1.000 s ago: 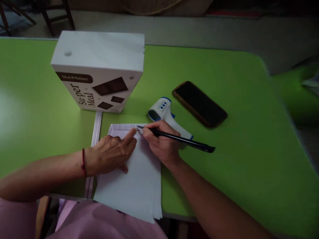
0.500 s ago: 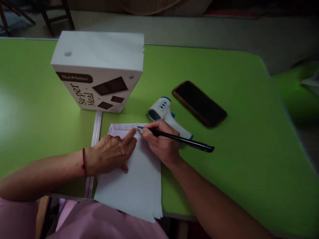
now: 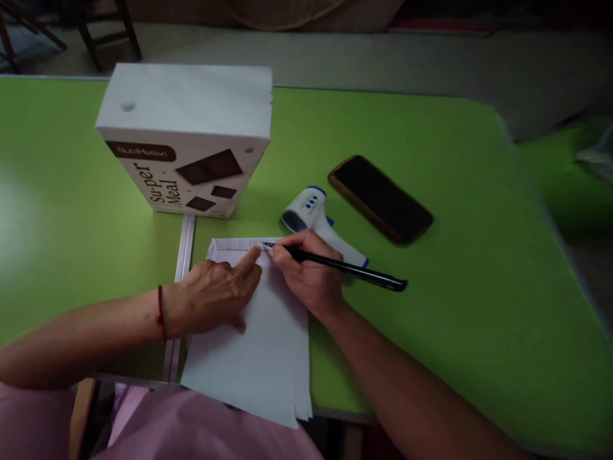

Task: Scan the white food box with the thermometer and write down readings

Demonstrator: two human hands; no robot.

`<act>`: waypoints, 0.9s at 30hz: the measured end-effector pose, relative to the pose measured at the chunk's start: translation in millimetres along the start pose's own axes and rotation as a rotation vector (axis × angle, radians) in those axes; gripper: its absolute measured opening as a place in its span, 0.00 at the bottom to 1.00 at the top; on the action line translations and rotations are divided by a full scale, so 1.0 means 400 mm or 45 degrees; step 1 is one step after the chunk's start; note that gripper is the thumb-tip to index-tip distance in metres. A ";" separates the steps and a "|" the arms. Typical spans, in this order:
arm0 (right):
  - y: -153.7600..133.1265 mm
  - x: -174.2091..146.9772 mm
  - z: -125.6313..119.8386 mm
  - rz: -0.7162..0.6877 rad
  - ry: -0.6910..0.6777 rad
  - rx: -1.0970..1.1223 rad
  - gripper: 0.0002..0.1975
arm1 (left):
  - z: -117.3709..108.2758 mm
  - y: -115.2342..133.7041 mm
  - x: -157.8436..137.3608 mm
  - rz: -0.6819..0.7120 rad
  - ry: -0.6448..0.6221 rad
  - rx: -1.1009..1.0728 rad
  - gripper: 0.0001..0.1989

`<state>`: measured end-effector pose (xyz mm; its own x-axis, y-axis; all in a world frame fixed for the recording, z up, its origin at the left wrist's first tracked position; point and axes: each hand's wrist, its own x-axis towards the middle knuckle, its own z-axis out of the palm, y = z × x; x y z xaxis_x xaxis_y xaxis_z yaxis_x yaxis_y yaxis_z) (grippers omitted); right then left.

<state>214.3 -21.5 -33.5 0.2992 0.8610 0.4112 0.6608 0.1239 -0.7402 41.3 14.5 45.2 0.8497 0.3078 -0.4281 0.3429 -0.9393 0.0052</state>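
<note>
A black pen [image 3: 357, 270] is pinched in my right hand [image 3: 313, 271], its tip on the top strip of a white paper stack [image 3: 268, 345]. Small handwriting covers part of that strip, too fine to read. My left hand [image 3: 218, 291] rests on the left part of the sheets, holding nothing. Its index finger stretches to just beside the pen tip, and its thumb lies apart on the paper. Just beyond my right hand, partly covered by it, lies a white and blue infrared thermometer [image 3: 306, 206].
A white box with brown pictures [image 3: 191, 134] stands upright behind the paper. A dark phone in a brown case [image 3: 382, 198] lies right of the thermometer. The green table [image 3: 479, 287] has a metal seam [image 3: 184, 252] left of the paper. Dark stool legs [image 3: 108, 38] stand on the floor beyond.
The view shifts very slightly, so the box and phone sit a little further left. The pen's rear end moves slightly left and up; both hands stay almost in place.
</note>
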 end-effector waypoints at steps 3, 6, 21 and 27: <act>-0.002 0.001 -0.001 -0.001 -0.009 0.010 0.06 | 0.000 -0.001 0.001 -0.001 0.002 -0.013 0.40; -0.003 0.001 -0.002 0.013 -0.009 0.002 0.06 | -0.002 -0.001 0.002 -0.004 -0.007 -0.023 0.40; 0.002 -0.002 0.000 -0.071 0.060 0.014 0.06 | -0.003 -0.001 0.001 0.004 -0.003 -0.019 0.40; 0.006 -0.003 -0.002 -0.045 0.099 -0.002 0.05 | -0.003 -0.001 0.001 0.003 -0.020 -0.014 0.39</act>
<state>216.3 -22.6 -35.4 0.3284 0.8152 0.4770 0.6728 0.1526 -0.7239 42.1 15.3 46.0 0.8439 0.3033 -0.4426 0.3456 -0.9382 0.0160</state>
